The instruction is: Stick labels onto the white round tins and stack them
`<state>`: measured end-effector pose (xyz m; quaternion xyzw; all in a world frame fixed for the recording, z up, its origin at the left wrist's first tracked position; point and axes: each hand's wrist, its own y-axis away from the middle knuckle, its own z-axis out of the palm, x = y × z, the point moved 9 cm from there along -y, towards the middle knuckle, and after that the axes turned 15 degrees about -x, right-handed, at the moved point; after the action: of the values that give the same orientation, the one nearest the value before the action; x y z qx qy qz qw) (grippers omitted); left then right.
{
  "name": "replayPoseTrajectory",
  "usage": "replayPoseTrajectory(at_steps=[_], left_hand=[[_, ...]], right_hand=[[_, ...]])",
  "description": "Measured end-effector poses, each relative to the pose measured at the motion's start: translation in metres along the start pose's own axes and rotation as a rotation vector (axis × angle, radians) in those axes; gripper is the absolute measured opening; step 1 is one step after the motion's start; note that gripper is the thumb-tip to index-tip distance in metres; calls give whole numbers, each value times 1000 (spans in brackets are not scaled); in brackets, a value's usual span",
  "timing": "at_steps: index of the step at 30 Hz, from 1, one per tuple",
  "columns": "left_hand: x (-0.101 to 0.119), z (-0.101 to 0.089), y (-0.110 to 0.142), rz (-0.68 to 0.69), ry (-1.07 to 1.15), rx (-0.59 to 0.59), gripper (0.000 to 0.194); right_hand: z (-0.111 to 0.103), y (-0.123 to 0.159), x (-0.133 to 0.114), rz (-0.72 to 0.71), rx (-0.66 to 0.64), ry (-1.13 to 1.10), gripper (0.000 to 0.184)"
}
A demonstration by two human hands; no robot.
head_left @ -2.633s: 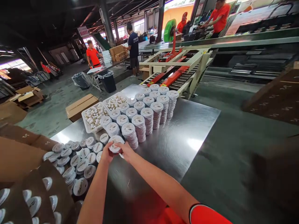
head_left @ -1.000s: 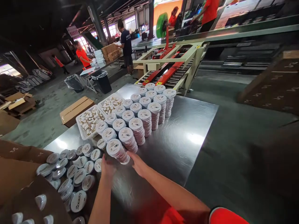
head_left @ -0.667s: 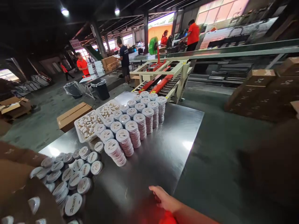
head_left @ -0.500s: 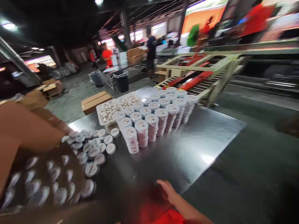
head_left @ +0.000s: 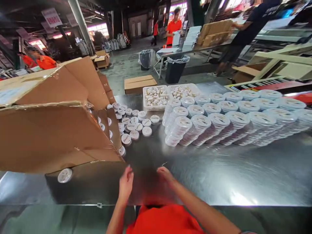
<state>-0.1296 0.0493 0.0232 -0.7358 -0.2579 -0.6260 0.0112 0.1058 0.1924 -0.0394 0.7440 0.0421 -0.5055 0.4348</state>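
- Has the left hand (head_left: 126, 182) low over the worktop (head_left: 219, 182), just beside the near lower corner of the open carton (head_left: 53, 139), with fingers bent upward; cannot tell, through the blur, whether wide or narrow, or gripping anything.
- Has the right hand (head_left: 166, 175) about level with the left, well apart from it, with fingers curled inward over the bare metal; cannot tell their gap or any grip here either.
- Shows loose white discs (head_left: 138, 126) beyond the left hand, spread between the open carton and the tall stacks (head_left: 218, 119), many with black lettering uppermost, some lying on others; more showing at the carton's open side.
- Shows the tall stacks in close rows beyond the right hand, running to the right edge of view, with small printed labels on top and a slanted look.
- Shows a lone disc (head_left: 65, 175) near the carton's front lower edge.
- Includes two white baskets (head_left: 156, 108) side by side behind the discs, filled with small white-and-gold pieces (head_left: 156, 99).
- Includes, farther back, a closed box (head_left: 140, 84), black bins (head_left: 175, 72) with clear liners, and a person in red (head_left: 174, 27).
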Motion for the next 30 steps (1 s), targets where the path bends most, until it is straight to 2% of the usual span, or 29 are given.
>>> replayPoseTrajectory(at_steps=[2,4,5,7,8,11,13,15,18,20,23,26,28,30], left_hand=[[46,1,-36,126,66,-11,69],[68,-6,-58,106,96,73,81],[71,-9,-61,87,65,127,85],[69,-11,-52,87,-105,232,87],[64,-11,-40,96,-219,311,88],[27,-3,-2,32,-470,566,89],[3,8,6,-27,-565,656,88],[-15,25,-17,-92,-679,562,80],[-30,38,-77,-178,-814,363,64],[-33,30,-114,-208,-858,344,59],[-39,4,-158,-251,-814,372,64],[-43,-16,-193,-222,-648,321,85],[-39,-21,-211,-183,-551,275,98],[-32,-19,-224,-167,-534,247,103]], right_hand=[[33,-25,-35,-18,-63,49,5],[53,-48,-73,-103,-112,203,12],[57,-57,-92,-154,-129,302,18],[53,-73,-121,-229,-141,505,32],[45,-80,-130,-237,-129,584,38],[6,-106,-142,-148,-70,765,58],[-17,-130,-146,-72,-62,877,77],[-27,-160,-154,-55,-107,1008,99],[-20,-212,-182,-143,-193,1195,122],[-8,-244,-206,-229,-228,1269,124],[12,-279,-230,-292,-314,1311,123],[24,-293,-230,-305,-382,1319,121],[25,-288,-220,-340,-377,1298,120],[24,-273,-202,-379,-365,1274,120]])
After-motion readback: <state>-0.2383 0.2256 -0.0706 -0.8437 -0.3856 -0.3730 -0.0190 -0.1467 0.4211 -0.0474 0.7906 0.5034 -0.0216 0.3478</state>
